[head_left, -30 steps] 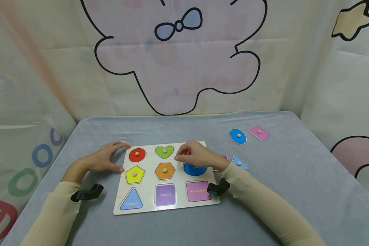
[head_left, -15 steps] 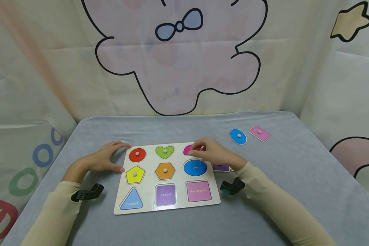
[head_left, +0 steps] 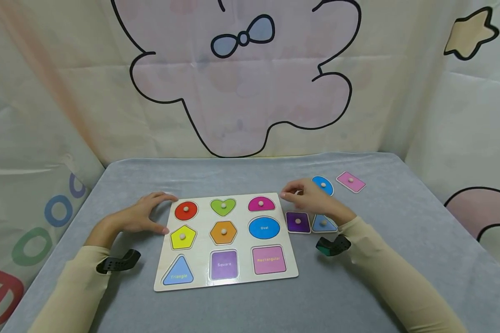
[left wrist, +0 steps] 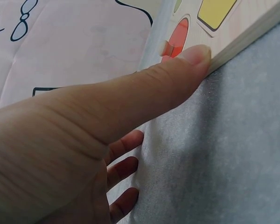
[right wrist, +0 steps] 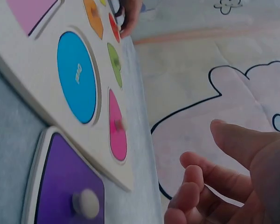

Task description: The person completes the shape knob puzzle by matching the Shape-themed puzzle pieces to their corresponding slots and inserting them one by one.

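Note:
A pale wooden shape puzzle board [head_left: 204, 212] lies on the table. My left hand [head_left: 137, 215] touches its left edge with thumb and fingertips, the fingers spread; the thumb [left wrist: 177, 79] sits on the rim in the left wrist view. My right hand [head_left: 314, 199] hovers off the board's far right corner, fingers loosely bent and holding nothing. Nearest it lie a blue oval piece [head_left: 322, 185], partly hidden, a purple square piece [head_left: 297, 222] and a blue triangle piece [head_left: 324, 225]. A pink semicircle piece [right wrist: 115, 116] sits in its recess on the board.
Also seated in the board are red, green, yellow and orange knobbed pieces. Bare recesses show for oval [head_left: 264, 228], triangle [head_left: 178, 272], square [head_left: 224, 264] and rectangle [head_left: 269, 260]. A pink rectangle piece [head_left: 351, 181] lies at the back right of the grey-blue tablecloth [head_left: 358, 217].
My right hand has let go of the pink semicircle, which now lies in its recess, and has moved right off the board. The left hand has stayed at the board's edge.

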